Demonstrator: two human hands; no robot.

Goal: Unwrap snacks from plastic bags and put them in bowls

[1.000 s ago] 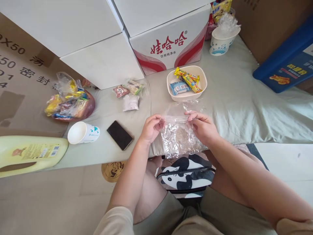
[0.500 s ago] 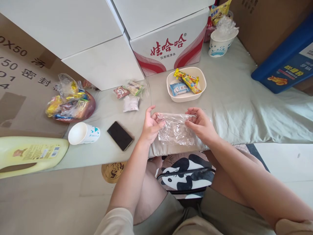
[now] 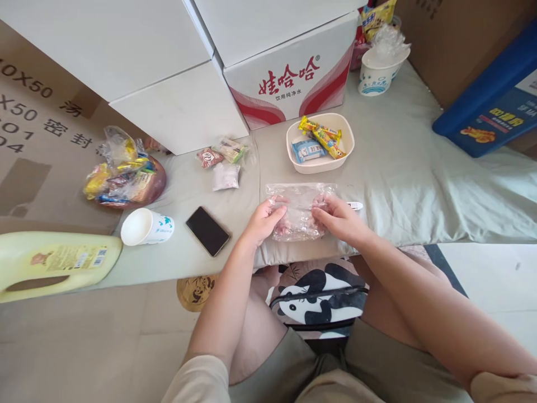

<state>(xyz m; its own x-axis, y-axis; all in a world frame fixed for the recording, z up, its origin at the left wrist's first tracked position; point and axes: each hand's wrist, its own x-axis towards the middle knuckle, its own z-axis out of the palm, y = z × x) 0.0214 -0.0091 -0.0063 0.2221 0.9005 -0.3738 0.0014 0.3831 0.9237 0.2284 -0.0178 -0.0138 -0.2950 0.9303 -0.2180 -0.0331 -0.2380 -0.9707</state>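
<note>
I have the left hand on the near-left part of a clear plastic bag, its fingers pinching the crinkled film with the thumb on top. My right hand grips the opposite side in the same way, thumb over the film, the other fingers partly visible through it (whether any of them sit inside the bag, I can't tell from here). The bag lies stretched between both hands, over the front part of the cloth-covered worktop.

Just beyond the bag I see a cream tray holding yellow packets and a blue packet. A small white item pokes out beside my right hand, mostly hidden by it. To the left of the tray, three small packets are grouped together, and nearer to me there's a dark phone. Left of the phone I have a paper cup, near a pale yellow jug. Behind the cup sits a reddish bowl heaped with wrapped snacks.
</note>
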